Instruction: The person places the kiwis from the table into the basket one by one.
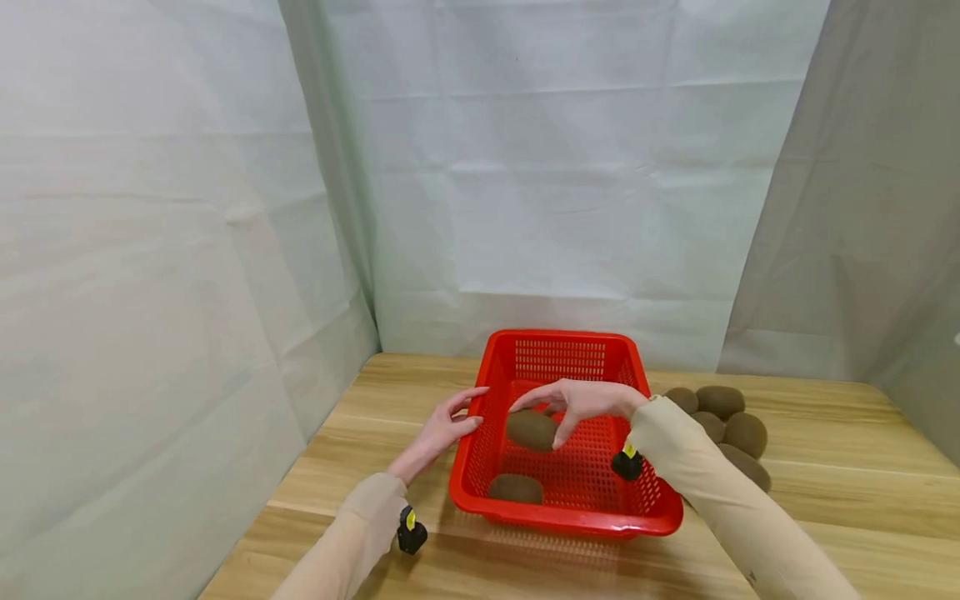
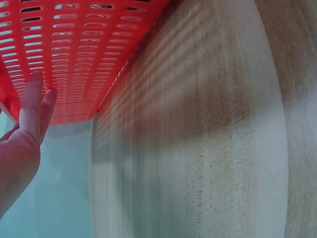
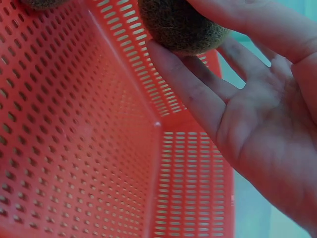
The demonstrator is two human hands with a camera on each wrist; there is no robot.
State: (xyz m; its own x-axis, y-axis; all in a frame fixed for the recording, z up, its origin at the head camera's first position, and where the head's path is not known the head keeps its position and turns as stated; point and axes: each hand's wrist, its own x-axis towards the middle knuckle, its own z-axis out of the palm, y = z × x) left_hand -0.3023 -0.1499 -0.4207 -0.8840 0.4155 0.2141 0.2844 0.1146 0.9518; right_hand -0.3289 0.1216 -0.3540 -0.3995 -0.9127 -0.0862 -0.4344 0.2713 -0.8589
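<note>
Inside the red plastic basket [image 1: 581,522], my right hand [image 1: 592,400] holds a brown fuzzy kiwi [image 1: 532,431] between thumb and fingers. In the right wrist view, the kiwi [image 3: 181,27] is above the perforated basket floor. Another kiwi [image 1: 516,488] lies in the basket's near left corner. At the basket's left side, my left hand [image 1: 442,427] rests against the rim with loosely extended fingers. Seen from the left wrist, straight fingers [image 2: 32,101] lie along the slotted outer wall.
Several more kiwis [image 1: 746,435] are clustered on the wooden table [image 1: 840,467] right of the basket, partly hidden by my right sleeve. White cloth sheets [image 1: 540,208] hang behind the table and along its left.
</note>
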